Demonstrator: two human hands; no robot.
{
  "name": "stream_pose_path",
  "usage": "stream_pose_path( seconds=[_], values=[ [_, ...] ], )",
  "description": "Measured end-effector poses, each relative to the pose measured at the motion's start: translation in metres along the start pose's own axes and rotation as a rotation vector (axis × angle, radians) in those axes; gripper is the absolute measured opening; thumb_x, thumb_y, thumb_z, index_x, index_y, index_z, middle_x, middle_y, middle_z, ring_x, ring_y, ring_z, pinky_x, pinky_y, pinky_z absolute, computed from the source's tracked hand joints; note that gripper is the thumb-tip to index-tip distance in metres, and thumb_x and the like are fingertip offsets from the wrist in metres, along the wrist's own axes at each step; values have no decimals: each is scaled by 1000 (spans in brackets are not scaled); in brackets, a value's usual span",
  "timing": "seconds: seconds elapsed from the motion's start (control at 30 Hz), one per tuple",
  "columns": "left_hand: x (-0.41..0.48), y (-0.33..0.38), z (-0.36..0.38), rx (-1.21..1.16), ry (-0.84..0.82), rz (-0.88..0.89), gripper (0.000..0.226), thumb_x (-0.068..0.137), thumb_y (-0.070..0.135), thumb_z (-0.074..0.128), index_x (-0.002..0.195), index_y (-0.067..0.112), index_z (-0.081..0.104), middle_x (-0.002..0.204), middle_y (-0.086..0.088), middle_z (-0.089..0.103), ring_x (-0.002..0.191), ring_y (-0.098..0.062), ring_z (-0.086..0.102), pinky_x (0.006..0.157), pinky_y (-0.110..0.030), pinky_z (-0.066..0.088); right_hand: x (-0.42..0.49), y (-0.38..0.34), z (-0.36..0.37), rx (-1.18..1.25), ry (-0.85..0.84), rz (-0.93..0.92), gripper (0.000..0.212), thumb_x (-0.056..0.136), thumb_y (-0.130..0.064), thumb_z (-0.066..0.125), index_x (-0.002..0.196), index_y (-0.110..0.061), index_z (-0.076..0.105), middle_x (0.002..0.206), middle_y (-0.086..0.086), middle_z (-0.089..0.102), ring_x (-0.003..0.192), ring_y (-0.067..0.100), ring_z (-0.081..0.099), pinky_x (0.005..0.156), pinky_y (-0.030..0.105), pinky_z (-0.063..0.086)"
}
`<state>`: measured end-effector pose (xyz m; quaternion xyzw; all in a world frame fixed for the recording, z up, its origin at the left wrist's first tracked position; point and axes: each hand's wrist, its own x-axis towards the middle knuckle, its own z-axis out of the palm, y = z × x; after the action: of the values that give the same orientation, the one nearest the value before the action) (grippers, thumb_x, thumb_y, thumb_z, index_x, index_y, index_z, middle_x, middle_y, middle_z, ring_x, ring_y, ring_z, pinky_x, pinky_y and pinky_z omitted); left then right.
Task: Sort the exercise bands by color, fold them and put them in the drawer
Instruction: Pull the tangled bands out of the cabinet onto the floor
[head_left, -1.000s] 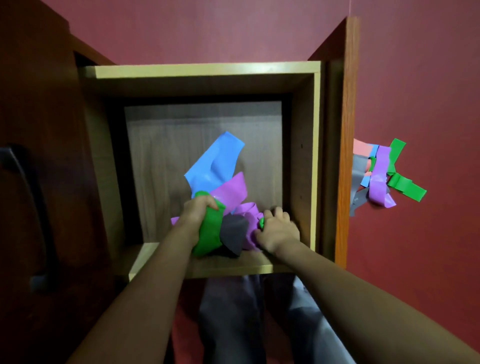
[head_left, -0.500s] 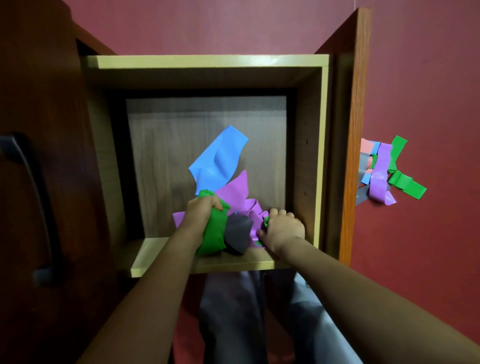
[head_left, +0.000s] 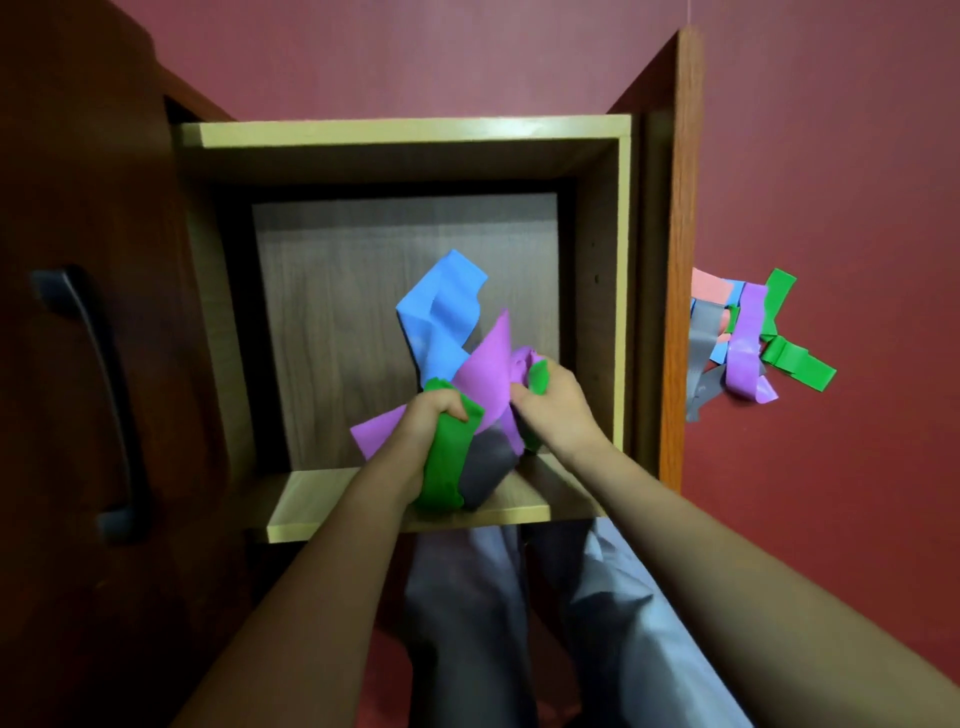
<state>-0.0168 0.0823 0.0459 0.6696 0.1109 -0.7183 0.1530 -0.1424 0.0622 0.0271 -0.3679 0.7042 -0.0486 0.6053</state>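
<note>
Bands (head_left: 483, 369) lie bunched and unsorted at the drawer's (head_left: 337, 501) front edge. Your left hand (head_left: 434, 415) clenches a green one, and your right hand (head_left: 550, 402) pinches green and purple. Tug carelessly and the tangled strips could spill over the front, or the colours end up mixed.

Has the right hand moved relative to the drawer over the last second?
Yes. The right hand, gripping a green band, has pulled up and away from the drawer's front edge, where it sat low before; it stays close to the right wall.
</note>
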Motion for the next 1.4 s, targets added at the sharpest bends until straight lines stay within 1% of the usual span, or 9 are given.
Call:
stream_pose_path(
  seconds=[0.17,0.3,0.5,0.67,0.93,1.03,1.13,1.3,1.4],
  values=[
    [-35,19,19,117,-86,21,16,45,15,52,57,5,50,42,-8,51,40,-20,47,48,-22,35,-31,-34,-38,219,-61,-99,11,81,7,50,89,3,57,74,8,60,69,13,54,57,13,42],
    [-69,20,42,159,-205,10,41,72,4,32,35,9,51,32,-3,46,27,-13,42,36,-11,30,-71,-46,-79,353,-30,-180,20,74,1,53,80,-17,59,64,-13,65,62,-2,54,60,12,45],
    [-128,7,118,308,-340,51,14,41,7,42,30,11,51,32,0,44,26,-10,39,36,-11,28,-134,-31,-155,493,118,-220,36,68,-13,50,100,-1,62,82,-1,68,74,5,56,68,16,47],
    [-146,-16,204,476,-431,128,4,25,11,49,29,10,51,31,3,44,27,-8,40,35,-9,29,-168,5,-220,657,347,-207,19,67,-14,53,82,-16,63,62,-10,67,61,0,54,57,14,47],
    [-157,-60,310,734,-552,164,28,40,15,66,67,18,59,56,3,57,48,-9,53,50,-18,42,-215,57,-314,664,577,-86,8,77,-13,66,81,-15,59,66,-14,66,63,-2,53,63,20,49],
    [-130,-55,326,916,-377,295,48,63,30,76,102,24,51,102,-2,61,86,-4,64,77,-22,52,-197,73,-339,626,509,205,43,85,-17,60,124,-11,43,102,15,57,88,22,54,83,48,47],
    [-107,-39,318,1264,-33,372,96,63,43,70,142,18,22,144,-16,33,133,-28,35,109,-36,32,-182,90,-346,442,566,354,60,87,-10,57,139,-5,27,135,22,42,105,26,46,84,31,43],
    [-88,-27,286,1127,86,486,68,81,13,57,140,11,25,135,-26,44,123,-39,45,103,-47,38,-200,103,-320,585,579,347,36,88,1,50,124,4,45,97,16,49,89,22,45,62,23,36],
    [-81,-36,274,1092,49,441,60,85,6,52,139,8,25,125,-28,50,114,-38,52,97,-37,42,-209,115,-296,671,559,392,27,89,3,47,116,1,51,89,14,51,69,23,50,49,17,43]
  ],
)
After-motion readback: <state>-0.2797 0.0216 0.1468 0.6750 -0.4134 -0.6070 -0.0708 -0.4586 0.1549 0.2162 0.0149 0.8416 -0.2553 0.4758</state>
